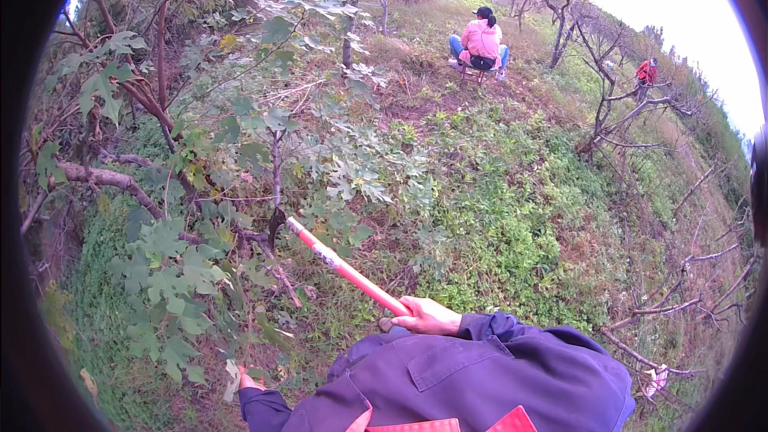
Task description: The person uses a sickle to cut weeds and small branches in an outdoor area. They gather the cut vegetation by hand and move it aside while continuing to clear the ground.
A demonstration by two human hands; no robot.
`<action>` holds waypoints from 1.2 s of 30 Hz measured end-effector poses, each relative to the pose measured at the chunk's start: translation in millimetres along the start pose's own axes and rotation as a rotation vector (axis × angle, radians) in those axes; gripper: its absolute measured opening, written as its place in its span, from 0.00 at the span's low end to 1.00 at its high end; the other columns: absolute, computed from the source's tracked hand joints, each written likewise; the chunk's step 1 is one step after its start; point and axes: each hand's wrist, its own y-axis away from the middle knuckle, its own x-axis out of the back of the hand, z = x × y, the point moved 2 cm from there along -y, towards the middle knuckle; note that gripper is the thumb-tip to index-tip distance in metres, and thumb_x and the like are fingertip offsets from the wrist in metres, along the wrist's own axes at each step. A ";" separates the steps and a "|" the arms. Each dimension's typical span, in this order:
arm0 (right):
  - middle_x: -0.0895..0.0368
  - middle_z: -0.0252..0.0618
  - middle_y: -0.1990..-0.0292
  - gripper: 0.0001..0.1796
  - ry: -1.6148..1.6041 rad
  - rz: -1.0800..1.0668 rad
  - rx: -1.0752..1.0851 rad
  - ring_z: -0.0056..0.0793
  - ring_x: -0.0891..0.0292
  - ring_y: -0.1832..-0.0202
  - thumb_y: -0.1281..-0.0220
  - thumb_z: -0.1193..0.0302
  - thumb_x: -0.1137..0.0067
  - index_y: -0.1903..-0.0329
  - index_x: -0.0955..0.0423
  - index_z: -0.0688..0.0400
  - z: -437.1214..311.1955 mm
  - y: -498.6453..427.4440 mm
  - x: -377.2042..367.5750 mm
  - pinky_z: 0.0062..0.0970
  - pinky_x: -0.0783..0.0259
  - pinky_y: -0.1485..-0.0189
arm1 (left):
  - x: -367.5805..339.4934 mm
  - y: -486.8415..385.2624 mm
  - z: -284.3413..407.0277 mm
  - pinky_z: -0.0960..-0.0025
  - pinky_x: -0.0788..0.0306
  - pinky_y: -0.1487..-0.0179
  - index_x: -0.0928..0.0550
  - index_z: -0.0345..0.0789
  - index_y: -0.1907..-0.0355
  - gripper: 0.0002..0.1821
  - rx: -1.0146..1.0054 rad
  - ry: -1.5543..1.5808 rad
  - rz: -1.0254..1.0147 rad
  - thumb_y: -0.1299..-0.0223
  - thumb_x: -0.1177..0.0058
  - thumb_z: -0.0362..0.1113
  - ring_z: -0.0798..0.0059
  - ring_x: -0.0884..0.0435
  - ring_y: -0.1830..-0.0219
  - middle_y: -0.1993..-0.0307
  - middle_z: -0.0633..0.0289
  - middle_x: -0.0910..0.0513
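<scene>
My right hand [431,317] is closed around the lower end of a red handle [354,273], which slants up and to the left in front of my dark jacket. At its far end, a pale collar meets a dark curved head [276,223], perhaps a hooked blade, close against the thin upright stem of a sapling [276,162]. Low on the left, my left hand [249,379] reaches out among broad lobed leaves. A pale, leaf-like piece [231,380] is right beside its fingers; whether they grip it cannot be made out.
Leafy branches [180,294] and a thick bough [108,179] crowd the left side. Bare branches [648,312] spread on the right, with a pink-and-white item [656,380] among them. Uphill, a person in pink [482,42] sits on a stool; another in red [646,72] is farther off.
</scene>
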 end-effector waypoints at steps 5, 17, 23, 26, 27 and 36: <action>0.22 0.42 0.70 0.22 0.088 0.017 -0.017 0.33 0.23 0.66 0.37 0.53 0.42 0.58 0.29 0.61 8.6 6.9 -10.2 0.34 0.30 0.62 | -32.3 26.7 24.9 0.65 0.22 0.73 0.29 0.36 0.42 0.24 -0.490 -0.268 -0.310 0.32 0.53 0.50 0.66 0.18 0.67 0.56 0.58 0.20; 0.25 0.36 0.77 0.16 0.108 0.005 -0.053 0.25 0.28 0.75 0.39 0.60 0.40 0.64 0.30 0.61 4.8 -26.7 -9.7 0.30 0.32 0.71 | -136.7 181.9 31.4 0.62 0.39 0.34 0.39 0.38 0.29 0.39 -0.669 -1.005 -0.532 0.42 0.40 0.39 0.64 0.29 0.39 0.44 0.52 0.25; 0.26 0.37 0.78 0.17 0.133 -0.033 -0.027 0.26 0.27 0.75 0.39 0.59 0.40 0.63 0.30 0.61 -1.2 -40.0 4.2 0.31 0.31 0.71 | -163.2 209.2 38.8 0.64 0.38 0.35 0.44 0.39 0.28 0.40 -0.382 -0.747 -0.759 0.39 0.41 0.43 0.65 0.31 0.38 0.39 0.50 0.32; 0.24 0.39 0.75 0.19 0.099 -0.023 -0.052 0.28 0.26 0.75 0.39 0.59 0.40 0.58 0.29 0.62 -1.5 -41.8 14.0 0.32 0.30 0.69 | -175.5 202.0 45.6 0.65 0.39 0.37 0.43 0.40 0.28 0.39 -0.415 -0.726 -0.624 0.35 0.49 0.54 0.67 0.31 0.38 0.38 0.53 0.32; 0.23 0.41 0.75 0.19 0.091 -0.016 -0.066 0.29 0.25 0.74 0.38 0.59 0.40 0.56 0.29 0.63 -1.0 -42.4 16.6 0.32 0.29 0.69 | -181.0 197.0 46.8 0.65 0.39 0.38 0.44 0.40 0.28 0.39 -0.417 -0.729 -0.555 0.35 0.51 0.57 0.68 0.31 0.38 0.38 0.53 0.32; 0.20 0.50 0.67 0.27 0.134 -0.039 -0.120 0.40 0.21 0.63 0.38 0.49 0.43 0.55 0.28 0.62 15.8 -44.4 40.9 0.37 0.29 0.58 | -265.3 130.9 19.3 0.66 0.30 0.63 0.35 0.46 0.37 0.34 -0.186 -0.692 -0.396 0.43 0.45 0.57 0.73 0.24 0.63 0.47 0.63 0.26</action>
